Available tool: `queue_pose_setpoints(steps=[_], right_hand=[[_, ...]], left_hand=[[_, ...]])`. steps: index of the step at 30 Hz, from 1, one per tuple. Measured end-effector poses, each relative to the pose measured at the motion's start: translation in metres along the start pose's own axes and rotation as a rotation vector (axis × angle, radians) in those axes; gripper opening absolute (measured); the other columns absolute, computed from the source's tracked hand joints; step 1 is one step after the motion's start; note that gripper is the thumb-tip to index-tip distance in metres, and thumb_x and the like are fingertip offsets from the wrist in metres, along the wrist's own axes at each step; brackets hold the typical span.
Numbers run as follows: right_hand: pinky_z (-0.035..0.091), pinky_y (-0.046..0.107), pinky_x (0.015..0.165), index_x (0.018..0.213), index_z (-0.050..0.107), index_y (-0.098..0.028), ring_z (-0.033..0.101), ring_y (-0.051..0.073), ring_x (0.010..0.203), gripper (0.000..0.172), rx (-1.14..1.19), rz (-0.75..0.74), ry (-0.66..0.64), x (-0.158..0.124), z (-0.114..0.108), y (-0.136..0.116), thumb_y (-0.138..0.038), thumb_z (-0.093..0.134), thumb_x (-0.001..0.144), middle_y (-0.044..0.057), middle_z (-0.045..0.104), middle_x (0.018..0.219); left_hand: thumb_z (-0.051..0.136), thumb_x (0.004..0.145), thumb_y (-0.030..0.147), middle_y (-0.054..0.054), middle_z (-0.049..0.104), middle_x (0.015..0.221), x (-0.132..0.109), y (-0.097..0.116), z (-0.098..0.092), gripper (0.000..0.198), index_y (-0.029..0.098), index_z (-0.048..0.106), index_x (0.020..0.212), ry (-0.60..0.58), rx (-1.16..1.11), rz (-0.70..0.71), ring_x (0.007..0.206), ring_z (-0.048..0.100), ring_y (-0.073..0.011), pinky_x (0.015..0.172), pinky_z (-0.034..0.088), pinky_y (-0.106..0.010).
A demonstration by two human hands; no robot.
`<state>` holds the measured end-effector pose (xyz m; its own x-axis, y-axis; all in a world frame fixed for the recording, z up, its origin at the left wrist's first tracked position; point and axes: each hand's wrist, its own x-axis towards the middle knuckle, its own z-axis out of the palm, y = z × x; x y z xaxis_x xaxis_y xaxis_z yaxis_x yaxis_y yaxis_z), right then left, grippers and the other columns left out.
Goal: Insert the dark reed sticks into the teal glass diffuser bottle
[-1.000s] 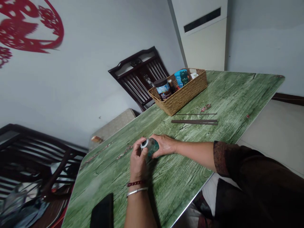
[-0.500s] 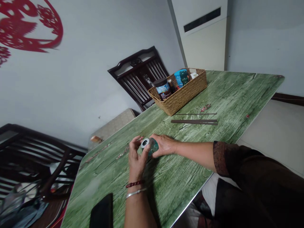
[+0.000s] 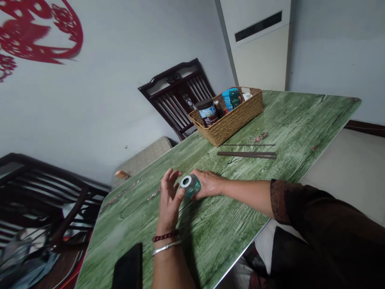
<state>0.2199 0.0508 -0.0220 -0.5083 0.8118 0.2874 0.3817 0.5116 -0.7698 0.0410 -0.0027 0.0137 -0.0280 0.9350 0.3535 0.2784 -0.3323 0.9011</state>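
A small teal glass bottle (image 3: 191, 186) lies on its side on the green wood-grain tabletop (image 3: 228, 218), its silver metal ring facing my left hand. My right hand (image 3: 209, 184) grips the bottle's far end, its fingers wrapped around the glass. My left hand (image 3: 169, 196) is raised just beside the ring, fingers spread. Its thumb is very close to the bottle, but I cannot tell whether they touch. Two bracelets circle my left wrist.
A woven basket (image 3: 228, 124) holding a dark jar and other packages stands at the far table edge. Chopsticks (image 3: 246, 153) lie beside it. A black phone (image 3: 128, 265) sits at the near edge. Dark wooden chairs (image 3: 177, 94) stand beyond the table.
My left hand has let go of the bottle and moved away, its fingers spreading. The bottle stays in my right hand, and the view has shifted slightly.
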Motion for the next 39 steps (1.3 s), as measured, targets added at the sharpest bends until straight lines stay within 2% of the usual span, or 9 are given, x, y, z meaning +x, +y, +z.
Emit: queue_pose_setpoints(steps=[3, 6, 14, 18, 23, 25, 29, 33, 39], right_hand=[[0.046, 0.03, 0.075, 0.125, 0.054, -0.023, 0.072, 0.027, 0.1, 0.076, 0.019, -0.015, 0.004, -0.001, 0.0, 0.0, -0.043, 0.094, 0.064, 0.004, 0.072, 0.109], [0.047, 0.031, 0.076, 0.127, 0.053, -0.022, 0.072, 0.028, 0.099, 0.075, -0.011, 0.011, 0.002, 0.0, -0.001, -0.001, -0.04, 0.092, 0.066, 0.006, 0.073, 0.111], [0.052, 0.038, 0.092, 0.136, 0.053, -0.023, 0.07, 0.03, 0.113, 0.084, 0.049, 0.061, 0.0, 0.011, 0.004, 0.005, -0.042, 0.095, 0.067, 0.009, 0.073, 0.123], [0.05, 0.041, 0.102, 0.142, 0.052, -0.022, 0.065, 0.03, 0.125, 0.102, 0.147, 0.122, 0.069, 0.014, -0.006, 0.0, -0.046, 0.101, 0.055, 0.013, 0.067, 0.135], [0.047, 0.027, 0.074, 0.094, 0.063, -0.02, 0.062, 0.017, 0.082, 0.058, 0.31, 0.288, 0.338, 0.017, -0.053, -0.008, -0.067, 0.086, 0.068, -0.002, 0.064, 0.085], [0.038, 0.023, 0.059, 0.069, 0.049, -0.022, 0.049, 0.011, 0.063, 0.061, 0.418, 0.254, 0.388, 0.013, -0.074, -0.008, -0.077, 0.076, 0.074, -0.007, 0.047, 0.063], [0.023, 0.022, 0.044, 0.06, 0.03, -0.026, 0.023, 0.006, 0.044, 0.075, 0.719, 0.281, 0.377, -0.006, -0.1, -0.006, -0.089, 0.069, 0.071, -0.011, 0.026, 0.048], [0.018, 0.02, 0.039, 0.061, 0.027, -0.027, 0.016, 0.004, 0.04, 0.079, 0.834, 0.353, 0.293, -0.029, -0.096, -0.005, -0.09, 0.075, 0.065, -0.013, 0.021, 0.044], [0.019, 0.019, 0.036, 0.057, 0.03, -0.027, 0.016, 0.004, 0.04, 0.078, 0.697, 0.438, 0.127, -0.043, -0.057, 0.004, -0.083, 0.083, 0.059, -0.014, 0.02, 0.041]], left_hand=[[0.095, 0.062, 0.048, -0.007, 0.068, 0.113, 0.003, -0.003, 0.003, 0.08, 0.026, 0.061, 0.132, 0.141, 0.219, 0.035, 0.116, 0.067, -0.0304, 0.109, 0.048, -0.05], [0.092, 0.067, 0.045, -0.006, 0.07, 0.108, 0.005, -0.004, 0.006, 0.069, 0.026, 0.062, 0.126, 0.133, 0.289, 0.04, 0.11, 0.069, -0.0284, 0.108, 0.048, -0.049], [0.088, 0.073, 0.053, -0.008, 0.072, 0.119, 0.003, -0.009, 0.0, 0.064, 0.028, 0.06, 0.124, 0.158, -0.091, -0.055, 0.119, 0.068, -0.0253, 0.101, 0.051, -0.039], [0.091, 0.065, 0.064, 0.004, 0.064, 0.083, 0.007, -0.006, -0.008, 0.06, 0.024, 0.057, 0.096, 0.382, -0.325, -0.336, 0.075, 0.066, -0.0133, 0.076, 0.056, -0.03], [0.094, 0.055, 0.072, 0.015, 0.035, 0.053, -0.008, 0.01, -0.029, 0.075, 0.023, 0.041, 0.074, 0.404, -0.569, -0.554, 0.042, 0.033, -0.0036, 0.052, 0.049, -0.021], [0.096, 0.051, 0.071, 0.015, 0.034, 0.052, -0.022, 0.016, -0.032, 0.078, 0.023, 0.038, 0.071, 0.377, -0.602, -0.556, 0.04, 0.029, -0.0024, 0.043, 0.038, -0.018], [0.097, 0.049, 0.07, 0.014, 0.032, 0.051, -0.052, 0.021, -0.027, 0.08, 0.023, 0.035, 0.068, 0.354, -0.624, -0.55, 0.04, 0.028, -0.0026, 0.039, 0.03, -0.017], [0.095, 0.05, 0.074, 0.014, 0.029, 0.052, -0.068, 0.017, -0.012, 0.079, 0.023, 0.036, 0.068, 0.357, -0.582, -0.534, 0.042, 0.026, -0.0035, 0.04, 0.029, -0.018], [0.089, 0.048, 0.08, 0.014, 0.029, 0.05, -0.065, 0.011, 0.013, 0.079, 0.025, 0.035, 0.062, 0.407, -0.248, -0.483, 0.043, 0.028, -0.0053, 0.041, 0.03, -0.021]])
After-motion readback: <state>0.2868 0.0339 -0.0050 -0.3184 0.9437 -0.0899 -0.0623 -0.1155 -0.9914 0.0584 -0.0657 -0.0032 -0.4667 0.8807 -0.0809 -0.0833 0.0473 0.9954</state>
